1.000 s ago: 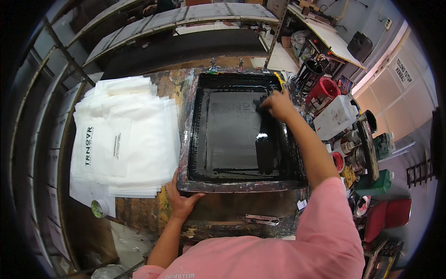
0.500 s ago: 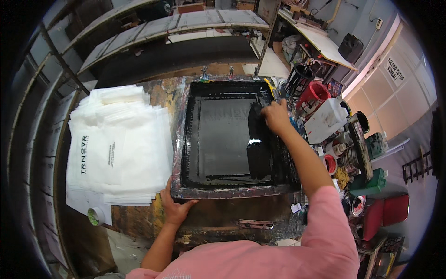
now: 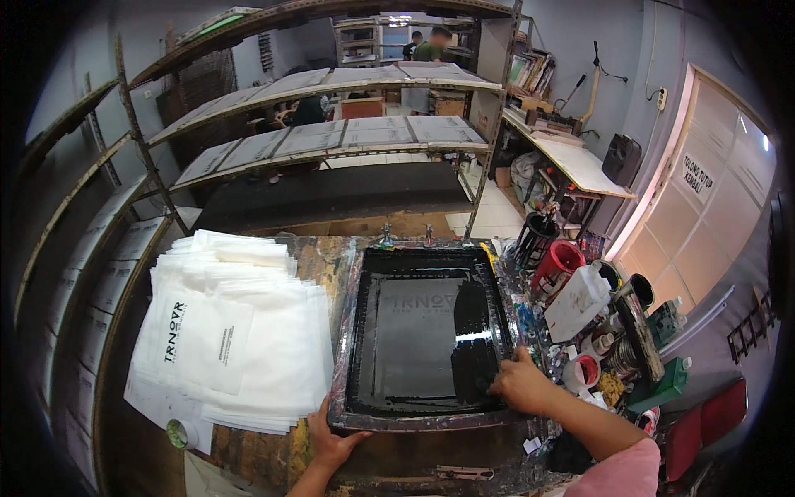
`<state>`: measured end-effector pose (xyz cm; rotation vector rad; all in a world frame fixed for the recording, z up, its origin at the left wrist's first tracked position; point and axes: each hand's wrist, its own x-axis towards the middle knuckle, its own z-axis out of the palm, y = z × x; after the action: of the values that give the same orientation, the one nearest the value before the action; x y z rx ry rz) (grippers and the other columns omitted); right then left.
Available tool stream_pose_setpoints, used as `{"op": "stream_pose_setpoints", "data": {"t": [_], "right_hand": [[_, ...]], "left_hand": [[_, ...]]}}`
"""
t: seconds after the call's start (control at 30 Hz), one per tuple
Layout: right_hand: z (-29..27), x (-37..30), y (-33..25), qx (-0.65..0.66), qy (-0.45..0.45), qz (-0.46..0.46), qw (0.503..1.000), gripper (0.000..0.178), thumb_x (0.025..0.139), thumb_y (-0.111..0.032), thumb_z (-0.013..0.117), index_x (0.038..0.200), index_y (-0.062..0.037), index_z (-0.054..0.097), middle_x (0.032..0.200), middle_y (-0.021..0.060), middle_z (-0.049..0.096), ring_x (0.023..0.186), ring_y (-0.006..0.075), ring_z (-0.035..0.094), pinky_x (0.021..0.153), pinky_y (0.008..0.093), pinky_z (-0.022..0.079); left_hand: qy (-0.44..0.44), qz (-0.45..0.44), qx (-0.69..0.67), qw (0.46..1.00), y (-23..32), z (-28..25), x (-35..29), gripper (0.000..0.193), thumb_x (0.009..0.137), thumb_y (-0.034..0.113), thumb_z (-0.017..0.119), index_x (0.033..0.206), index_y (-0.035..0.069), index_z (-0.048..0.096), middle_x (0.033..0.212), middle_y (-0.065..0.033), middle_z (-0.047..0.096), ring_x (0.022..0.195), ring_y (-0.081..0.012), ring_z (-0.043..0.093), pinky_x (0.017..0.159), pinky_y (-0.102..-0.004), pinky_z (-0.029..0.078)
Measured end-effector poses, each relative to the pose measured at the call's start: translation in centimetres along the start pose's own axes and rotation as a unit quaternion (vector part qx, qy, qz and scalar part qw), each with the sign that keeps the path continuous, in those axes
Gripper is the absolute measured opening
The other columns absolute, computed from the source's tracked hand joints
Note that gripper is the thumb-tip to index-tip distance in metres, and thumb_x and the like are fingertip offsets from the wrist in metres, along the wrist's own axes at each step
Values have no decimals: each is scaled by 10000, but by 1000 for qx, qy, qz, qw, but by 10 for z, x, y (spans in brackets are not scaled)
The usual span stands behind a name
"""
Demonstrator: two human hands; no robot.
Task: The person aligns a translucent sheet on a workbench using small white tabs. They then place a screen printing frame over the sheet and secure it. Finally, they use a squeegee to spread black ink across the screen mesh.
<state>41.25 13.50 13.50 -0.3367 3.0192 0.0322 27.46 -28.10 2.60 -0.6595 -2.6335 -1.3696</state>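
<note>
A screen-printing frame (image 3: 431, 424) with dark, ink-stained sides lies on the worktable in front of me. Wet black ink (image 3: 474, 331) coats the right part of its grey mesh (image 3: 406, 356), where faint lettering shows through. My left hand (image 3: 331, 441) grips the frame's near left corner, thumb along the near edge and fingers at the left side. Over the inked mesh by the near right corner is my right hand (image 3: 526, 385), its fingers curled closed. Whatever it holds is dark against the ink and cannot be made out. Left of the frame lies a stack of white printed sheets (image 3: 286, 348).
A box cutter (image 3: 465, 473) lies at the near edge. Left of it stands a small round container (image 3: 180, 433), green inside. Red tub (image 3: 559, 263), white jug (image 3: 575, 308) and several ink pots crowd the right side. Racks (image 3: 331, 149) stand behind; people (image 3: 433, 48) are farther back.
My right hand has come from the frame's far right side down to its near right corner. The left hand keeps the same corner. My view has tilted up, showing more of the room.
</note>
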Motion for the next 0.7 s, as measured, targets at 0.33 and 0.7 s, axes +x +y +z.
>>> {"op": "stream_pose_setpoints", "data": {"t": [0.33,0.7], "right_hand": [[47,163,146,-181,109,248,945,234,832,-95,627,862,-219,824,833,82,751,917,287,714,1025,569,347],[21,58,43,-62,-7,111,992,265,772,-169,725,992,-278,825,879,75,739,945,268,696,1045,578,343]], "left_hand": [[-13,-14,28,999,7,-2,4,1201,586,555,985,1516,-13,479,1231,-225,628,1109,-389,545,991,-495,449],[-10,5,37,999,7,-8,0,1189,575,585,975,1471,-45,513,1270,-192,669,1127,-393,555,1015,-495,437]]}}
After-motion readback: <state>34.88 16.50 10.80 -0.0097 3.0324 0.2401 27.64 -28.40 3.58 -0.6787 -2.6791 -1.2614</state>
